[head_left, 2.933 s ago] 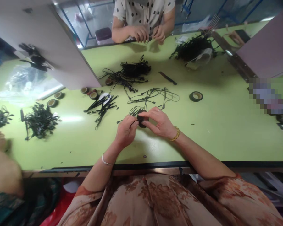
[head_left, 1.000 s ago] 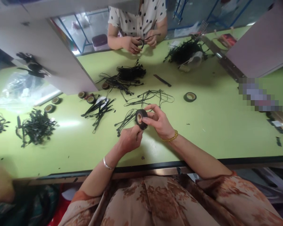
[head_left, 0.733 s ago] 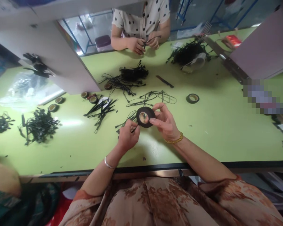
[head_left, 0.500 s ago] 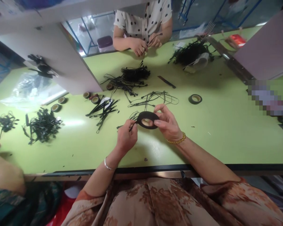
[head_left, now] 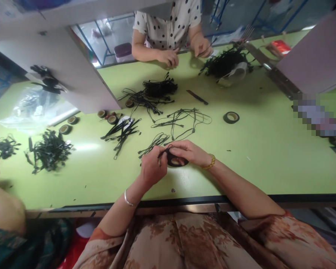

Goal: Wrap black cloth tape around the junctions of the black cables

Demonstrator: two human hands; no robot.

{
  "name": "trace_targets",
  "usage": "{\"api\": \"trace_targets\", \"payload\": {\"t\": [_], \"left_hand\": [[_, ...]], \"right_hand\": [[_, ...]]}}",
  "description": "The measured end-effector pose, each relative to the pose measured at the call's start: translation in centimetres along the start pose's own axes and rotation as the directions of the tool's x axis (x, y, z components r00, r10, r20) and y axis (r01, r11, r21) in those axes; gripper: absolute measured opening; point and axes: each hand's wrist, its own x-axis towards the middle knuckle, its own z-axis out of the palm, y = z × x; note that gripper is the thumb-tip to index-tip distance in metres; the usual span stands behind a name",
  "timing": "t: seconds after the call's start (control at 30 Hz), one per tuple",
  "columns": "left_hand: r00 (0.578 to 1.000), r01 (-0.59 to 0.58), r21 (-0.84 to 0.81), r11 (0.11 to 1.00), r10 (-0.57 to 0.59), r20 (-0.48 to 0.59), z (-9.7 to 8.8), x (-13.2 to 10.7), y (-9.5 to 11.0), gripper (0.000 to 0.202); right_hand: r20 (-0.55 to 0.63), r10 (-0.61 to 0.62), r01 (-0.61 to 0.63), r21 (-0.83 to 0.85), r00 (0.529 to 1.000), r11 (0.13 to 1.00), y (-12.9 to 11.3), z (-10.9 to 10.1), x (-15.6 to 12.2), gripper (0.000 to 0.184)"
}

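Left hand (head_left: pixel 154 164): grip closed in a narrow pinch, thumb against fingers, on a thin black cable (head_left: pixel 162 152). Right hand (head_left: pixel 189 152): thumb and fingers nearly together at the same cable, with a black tape roll (head_left: pixel 171 160) retained beneath the fingers; a fingertip shows through its core. Whether the roll also touches the surface (head_left: pixel 257 149) cannot be told.

Both hands meet just in front of the wearer, knuckles upward. The forearms converge from the front edge (head_left: pixel 246 200), the left one bearing a silver bangle (head_left: pixel 126 197), the right one a yellow bracelet (head_left: pixel 212 160).

Immediately behind the left hand lies a small cable bundle (head_left: pixel 158 141); beyond it, looped cables (head_left: pixel 194 130) spread across the surface. A second tape roll (head_left: pixel 226 119) lies flat to the right, well apart from the hands. A dark blade (head_left: pixel 197 97) lies farther back, near a large cable pile (head_left: pixel 161 87).

The widest room for movement extends rightward from the right forearm, with small scraps on it. To the left, a bundle of short straps (head_left: pixel 121 134) and an upright partition (head_left: pixel 96 86) narrow the room
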Motion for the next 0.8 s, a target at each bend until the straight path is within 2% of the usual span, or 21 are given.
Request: {"api": "trace_targets", "payload": {"t": [0.1,0.2,0.37,0.53,0.7,0.8], "left_hand": [[0.992,-0.114,0.054,0.992,0.117,-0.046,0.3,-0.1,-0.2,0.013],[0.980,-0.181,0.071,0.981,0.187,-0.075,0.5,-0.2,-0.3,0.013],[0.973,-0.202,0.087,0.975,0.211,-0.098,0.3,-0.1,-0.1,0.012],[0.947,-0.274,0.169,0.947,0.296,-0.123,0.2,-0.2,0.1,0.014],[0.973,-0.184,0.120,0.976,0.198,-0.117,0.1,-0.3,0.3,0.012],[0.990,-0.131,0.003,0.991,0.131,-0.050,-0.3,-0.1,0.4,0.011]], "right_hand": [[-0.005,0.002,-0.002,-0.016,1.000,1.000,0.1,-0.1,0.3,0.031],[-0.055,-0.035,0.029,-0.107,0.998,0.994,0.2,-0.2,0.4,0.023],[-0.079,-0.014,-0.002,-0.201,0.997,0.980,-0.2,-0.2,0.1,0.023],[-0.105,-0.047,0.015,-0.282,0.993,0.959,-0.3,0.1,0.0,0.027],[-0.179,-0.148,0.061,-0.415,0.973,0.908,-0.2,0.6,0.1,0.023],[-0.189,-0.224,0.087,-0.546,0.956,0.833,-0.2,0.9,0.1,0.018]]}}
